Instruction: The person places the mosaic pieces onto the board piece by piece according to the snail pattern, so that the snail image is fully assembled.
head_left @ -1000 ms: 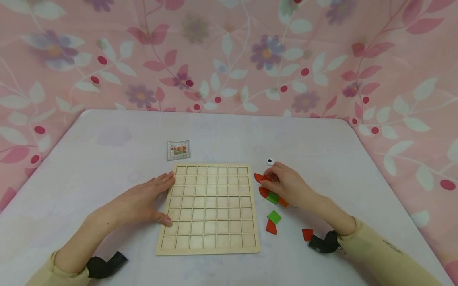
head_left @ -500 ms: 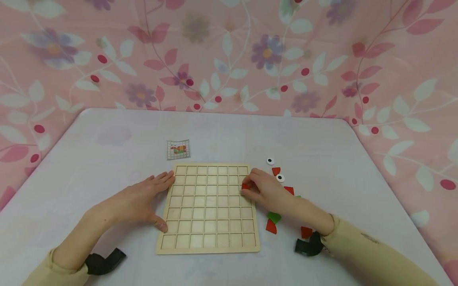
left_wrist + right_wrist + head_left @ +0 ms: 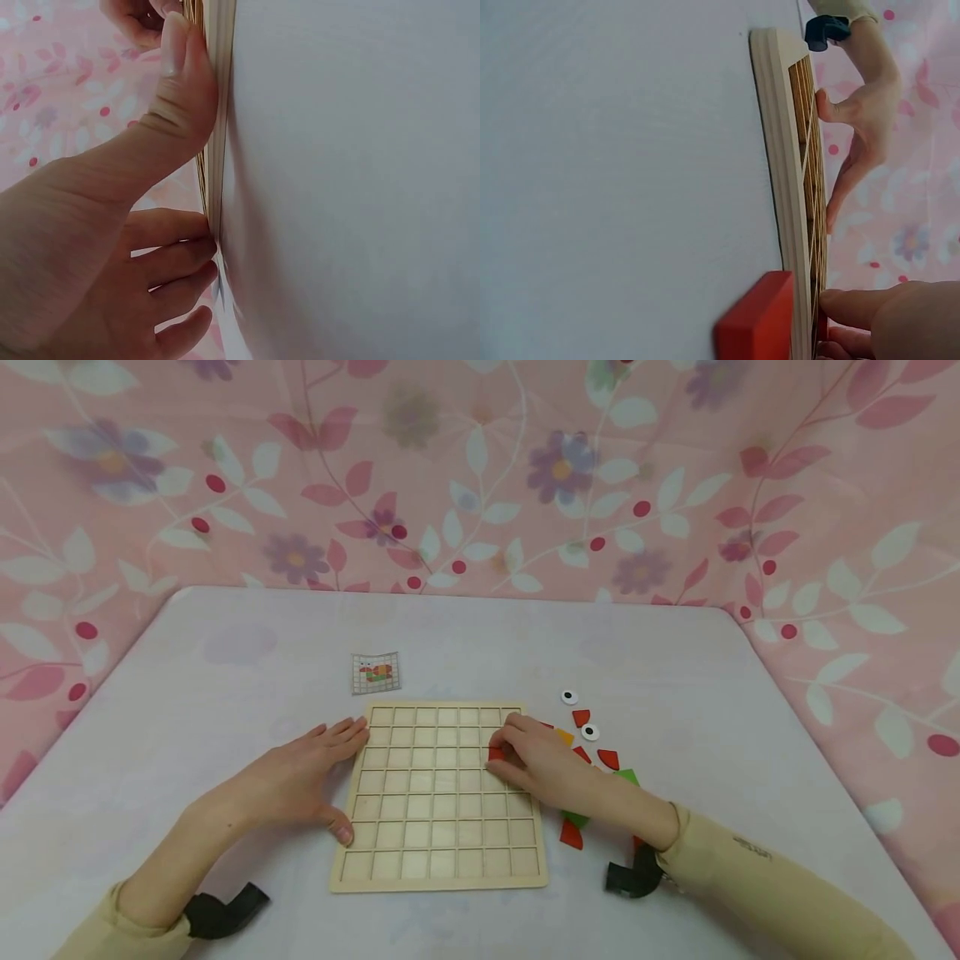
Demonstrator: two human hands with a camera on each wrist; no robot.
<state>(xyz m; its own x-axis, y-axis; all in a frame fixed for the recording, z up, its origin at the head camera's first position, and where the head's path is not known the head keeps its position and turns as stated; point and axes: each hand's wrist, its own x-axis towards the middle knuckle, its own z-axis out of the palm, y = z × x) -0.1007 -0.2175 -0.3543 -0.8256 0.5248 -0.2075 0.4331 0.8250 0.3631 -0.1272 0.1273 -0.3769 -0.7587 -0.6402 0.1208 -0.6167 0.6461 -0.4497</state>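
A square pale wooden grid board (image 3: pixel 435 810) lies flat before me. My left hand (image 3: pixel 288 781) rests along its left edge, thumb on the near part of the frame and straight fingers at the far part. In the left wrist view the thumb (image 3: pixel 176 97) lies over the rim. My right hand (image 3: pixel 547 764) reaches over the board's right side and pinches a small red piece (image 3: pixel 495 753) between thumb and fingers, over the right-hand cells. The right wrist view shows that red piece (image 3: pixel 823 328) at the fingertips, close over the grid; the hand partly hides it.
Right of the board lie loose red, green and yellow pieces, such as a red quarter-round (image 3: pixel 572 835), partly under my right arm. Two white eye discs, one a round eye piece (image 3: pixel 569 697), lie farther back. A small picture card (image 3: pixel 376 673) sits behind the board.
My right hand has picked up a red piece from the loose ones and carried it left over the board's right columns. The left hand has stayed at the left edge.
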